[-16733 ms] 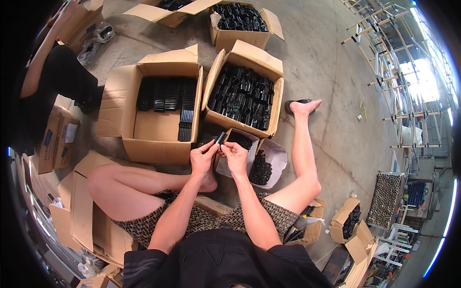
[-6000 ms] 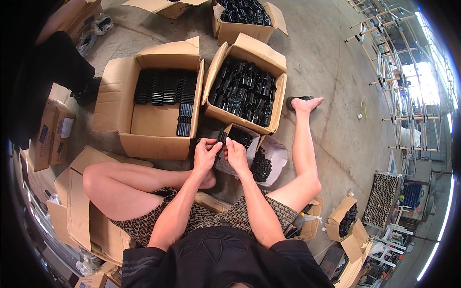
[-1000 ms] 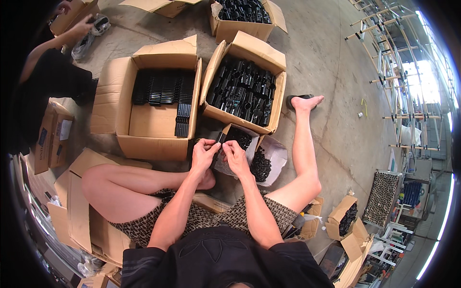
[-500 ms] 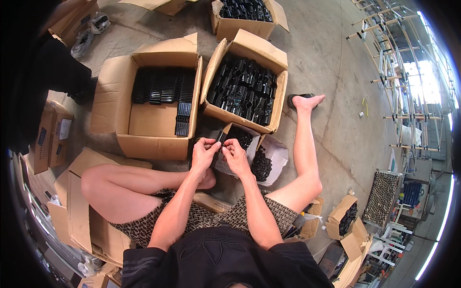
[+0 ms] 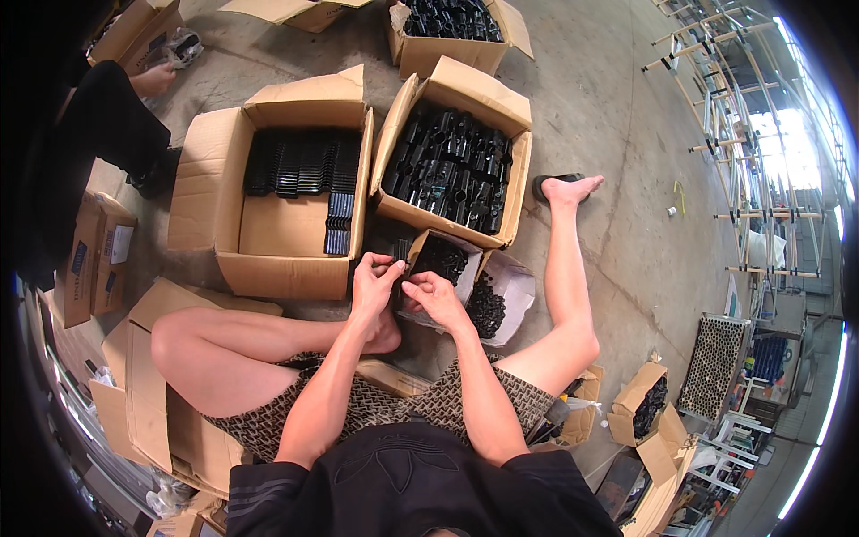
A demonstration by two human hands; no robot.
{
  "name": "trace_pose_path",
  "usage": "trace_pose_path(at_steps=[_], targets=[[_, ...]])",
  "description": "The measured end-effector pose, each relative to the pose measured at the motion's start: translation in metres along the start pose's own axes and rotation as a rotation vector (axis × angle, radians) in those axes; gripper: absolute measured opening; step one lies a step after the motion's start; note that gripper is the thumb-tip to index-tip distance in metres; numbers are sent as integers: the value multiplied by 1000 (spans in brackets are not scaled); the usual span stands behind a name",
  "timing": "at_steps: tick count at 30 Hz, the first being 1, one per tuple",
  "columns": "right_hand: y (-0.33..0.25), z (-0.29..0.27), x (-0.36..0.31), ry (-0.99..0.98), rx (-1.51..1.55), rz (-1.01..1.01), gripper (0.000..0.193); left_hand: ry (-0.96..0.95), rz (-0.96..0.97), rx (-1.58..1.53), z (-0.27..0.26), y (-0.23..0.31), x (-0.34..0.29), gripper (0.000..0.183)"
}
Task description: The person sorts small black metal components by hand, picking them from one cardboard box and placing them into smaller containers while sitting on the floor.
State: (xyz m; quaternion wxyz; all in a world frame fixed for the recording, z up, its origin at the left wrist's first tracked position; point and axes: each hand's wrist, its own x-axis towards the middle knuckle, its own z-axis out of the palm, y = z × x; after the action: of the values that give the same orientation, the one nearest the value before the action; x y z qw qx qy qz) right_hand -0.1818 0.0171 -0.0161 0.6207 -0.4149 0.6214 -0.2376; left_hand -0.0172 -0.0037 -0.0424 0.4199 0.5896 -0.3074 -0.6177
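Observation:
Between my bent knees, my left hand (image 5: 373, 285) grips a black grooved part (image 5: 402, 251) that stands up past its thumb. My right hand (image 5: 435, 300) is closed in a pinch against the lower right side of that part; whatever its fingertips hold is too small to make out. Just beyond my right fingers sits a small open box (image 5: 469, 279) of black pieces. Beside it is a pale-lined box (image 5: 519, 309) with small black pieces (image 5: 487, 306) heaped inside.
Ahead on the left, a large carton (image 5: 282, 273) holds rows of stacked black parts (image 5: 301, 163). Another carton (image 5: 447, 224) beside it is filled with black clamp-like parts (image 5: 456, 166). A co-worker's hand (image 5: 155, 80) touches a plastic bag at far left. Racks (image 5: 729, 143) stand right.
My right hand has shifted slightly down and left, its fingers curling closer to the part. My left hand has moved a little left. The co-worker's hand has come into view at the bag.

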Motion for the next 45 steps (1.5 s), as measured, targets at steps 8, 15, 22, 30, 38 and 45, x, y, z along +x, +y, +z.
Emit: trace_pose_path(at_steps=[8,15,22,30,38,45], targets=[[-8,16,-6,-87,97,53,37,-5,-54,-20,0,13,-7,33],[-22,18,-15,-87,150,75,35,-86,-88,-41,1,36,-16,32],[-65,-2,-5,45,122,-62,26,-111,47,-174,-15,51,-2,29],[-130,-44,100,319,-226,-224,40,-56,68,-142,-24,61,1,28],[-159,-69,218,402,-375,-62,49,-41,126,39,-35,63,4,25],[-104,-47,195,391,-404,-277,31,142,187,165,-57,71,19,22]])
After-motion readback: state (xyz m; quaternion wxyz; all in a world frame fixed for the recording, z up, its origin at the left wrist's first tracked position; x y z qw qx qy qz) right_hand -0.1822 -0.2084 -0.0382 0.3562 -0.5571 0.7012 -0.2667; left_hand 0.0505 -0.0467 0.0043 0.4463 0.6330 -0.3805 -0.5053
